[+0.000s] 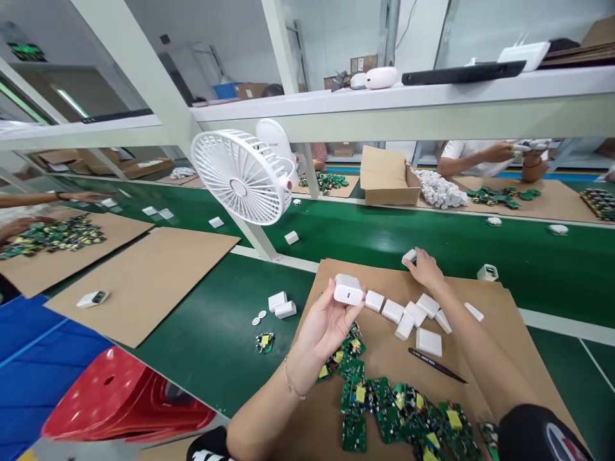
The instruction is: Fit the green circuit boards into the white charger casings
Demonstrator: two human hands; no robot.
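Gripping white charger casing (348, 290) in fingers of left hand (327, 323), center of frame: boxy, glossy, rounded edges, small dark slot on facing end. Pinching second casing (409, 257) in fingers of right hand (426, 267), right of center, at near edge of green belt (379, 240). Reaching over cardboard sheet (519, 333) strewn with loose casings (393, 311) and green circuit boards (388, 419), lower right.

tiny lettering on black tweezers (437, 365), blurred green sign (27, 52), nothing readable

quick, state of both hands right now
Left hand: holding a slotted white casing.
Right hand: fingers at the far white casing; grip cannot be told.
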